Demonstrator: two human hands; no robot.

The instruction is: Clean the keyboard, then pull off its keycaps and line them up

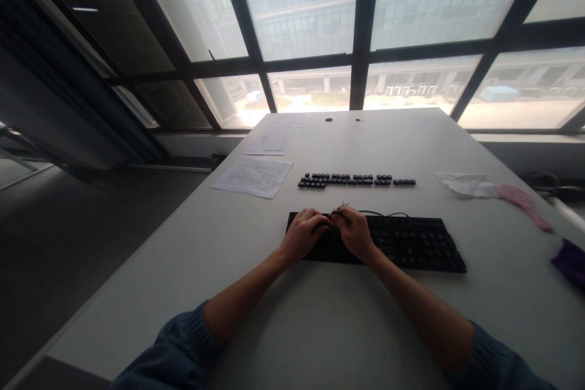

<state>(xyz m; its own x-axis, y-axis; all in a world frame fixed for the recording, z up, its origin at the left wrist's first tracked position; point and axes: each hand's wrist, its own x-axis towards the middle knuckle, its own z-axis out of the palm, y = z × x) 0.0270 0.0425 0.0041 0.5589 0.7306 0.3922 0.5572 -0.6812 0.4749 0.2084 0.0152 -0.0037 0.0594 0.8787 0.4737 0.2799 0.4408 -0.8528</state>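
Observation:
A black keyboard lies on the white table, with both hands over its left part. My left hand rests at the keyboard's upper left, its fingers bent together around something too small to make out. Close beside it, my right hand is closed on a small tool whose thin metallic end sticks up above the fingers. The fingertips of the two hands nearly meet. Behind the keyboard, loose black keycaps stand in rows.
Printed sheets lie at the left of the white table. On the right are a white cloth or bag, a pink object and a purple item. A thin cable runs behind the keyboard; windows stand beyond.

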